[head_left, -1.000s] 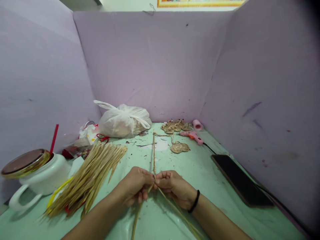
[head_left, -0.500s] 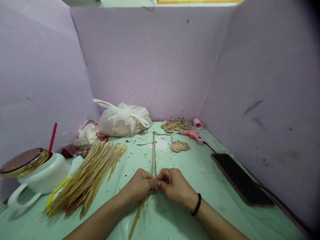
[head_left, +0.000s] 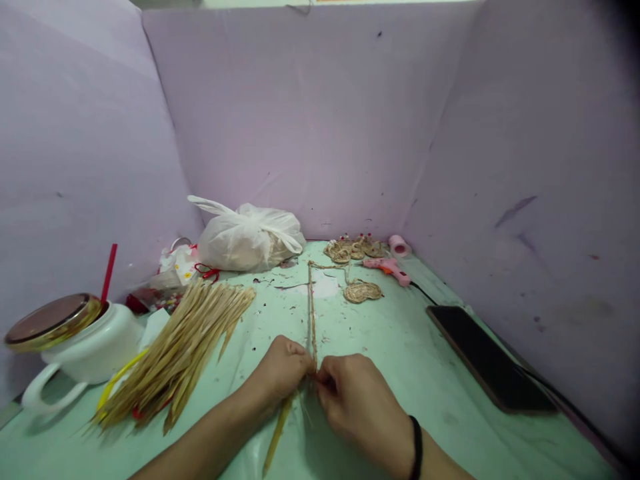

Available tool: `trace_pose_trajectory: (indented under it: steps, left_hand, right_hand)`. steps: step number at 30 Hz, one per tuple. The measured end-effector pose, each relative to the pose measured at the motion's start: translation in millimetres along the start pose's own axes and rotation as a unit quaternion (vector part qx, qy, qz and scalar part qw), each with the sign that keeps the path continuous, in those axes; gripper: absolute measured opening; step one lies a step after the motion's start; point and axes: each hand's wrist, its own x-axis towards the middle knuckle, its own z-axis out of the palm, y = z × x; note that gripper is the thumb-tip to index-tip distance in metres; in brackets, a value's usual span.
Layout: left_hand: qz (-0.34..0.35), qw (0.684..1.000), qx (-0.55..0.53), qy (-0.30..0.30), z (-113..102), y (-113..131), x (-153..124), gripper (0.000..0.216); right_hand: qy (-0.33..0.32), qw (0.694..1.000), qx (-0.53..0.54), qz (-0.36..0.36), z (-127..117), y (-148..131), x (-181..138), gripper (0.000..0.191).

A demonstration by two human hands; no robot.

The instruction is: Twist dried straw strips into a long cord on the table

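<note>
Both hands, left hand (head_left: 280, 370) & right hand (head_left: 353, 400), pinched on braided cord (head_left: 313, 313); loose strip (head_left: 277, 433) at 6 o'clock may slip, braid could unravel.

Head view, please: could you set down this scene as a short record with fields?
left hand: pinches the braided straw cord
right hand: pinches the same cord, fingertips meeting the left's
cord: runs away across the green table
left of hands: straw bundle, white mug
far end: plastic bag, glue gun
right: dark phone
</note>
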Motion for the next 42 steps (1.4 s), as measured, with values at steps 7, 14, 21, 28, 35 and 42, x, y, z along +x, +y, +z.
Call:
trace_pose_trajectory:
  steps: [7, 14, 21, 28, 35, 42]
  left_hand:
    - [-0.065, 0.996, -0.048, -0.023, -3, 11, -6, 0.008]
    - [-0.052, 0.996, -0.046, -0.062, -14, 15, -4, 0.006]
    - [-0.043, 0.995, -0.046, -0.082, -13, 11, -4, 0.010]
    - [0.017, 0.992, 0.103, -0.075, -17, 4, 1, 0.014]
    - [0.082, 0.918, 0.383, 0.056, -5, 11, -32, 0.025]
    - [0.086, 0.884, 0.460, 0.004, 16, 9, -46, 0.025]
  right_hand:
    - [-0.029, 0.997, 0.060, -0.032, 4, 1, -1, 0.018]
    - [0.050, 0.967, 0.242, 0.053, -12, 22, 21, 0.025]
    - [-0.106, 0.898, 0.416, 0.101, 10, 22, 30, 0.010]
    - [-0.068, 0.892, 0.432, 0.116, 15, 24, 32, 0.007]
    - [-0.104, 0.841, 0.502, 0.174, 14, 16, 27, 0.003]
    - [-0.099, 0.818, 0.532, 0.195, 16, 12, 25, 0.005]
